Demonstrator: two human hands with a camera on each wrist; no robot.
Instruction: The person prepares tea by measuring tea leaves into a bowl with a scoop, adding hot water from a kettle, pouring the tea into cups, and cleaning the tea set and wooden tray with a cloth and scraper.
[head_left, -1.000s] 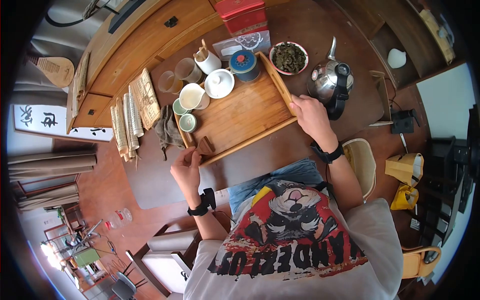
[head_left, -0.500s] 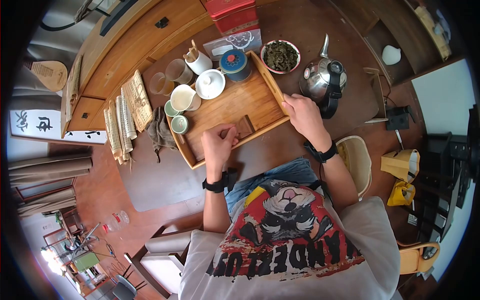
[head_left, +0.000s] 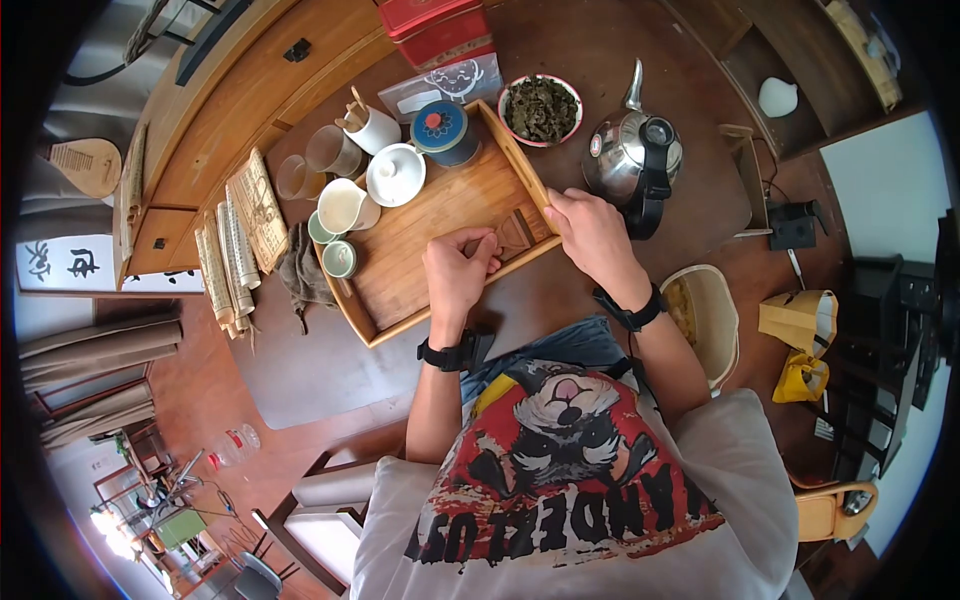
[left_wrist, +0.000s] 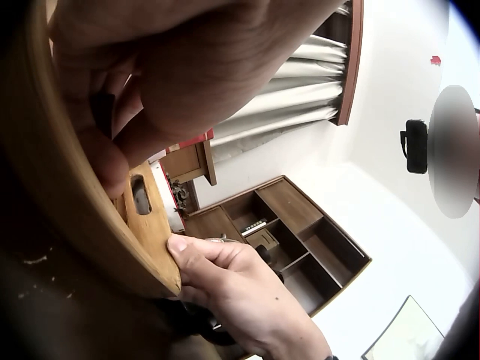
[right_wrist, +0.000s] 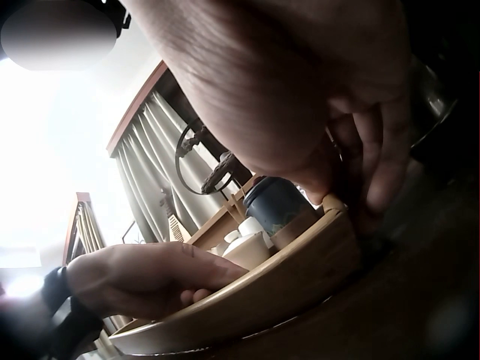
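Note:
On the table lies a wooden tray [head_left: 405, 285] with raised sides. My left hand [head_left: 458, 275] is over its near side and pinches a brown wedge-shaped wooden tool [head_left: 514, 234], whose wide end is down by the near right corner. My right hand [head_left: 597, 245] grips the tray's right end, thumb on top of the rim. On the tray stand a blue lidded jar [head_left: 445, 133], a white lidded bowl [head_left: 396, 175], a white pitcher [head_left: 348, 207] and two small green cups [head_left: 340, 260].
A bowl of dark leaves [head_left: 540, 110] and a steel kettle [head_left: 630, 165] stand right of the tray. Behind it are a red box [head_left: 440, 35], a white holder of wooden tools [head_left: 372, 130] and glass cups [head_left: 335, 152]. A grey cloth [head_left: 302, 265] and bamboo scrolls [head_left: 258, 210] lie left.
My left hand has carried the wooden tool rightward along the tray's near side, from the left corner to near the right one. My right hand keeps its grip on the tray.

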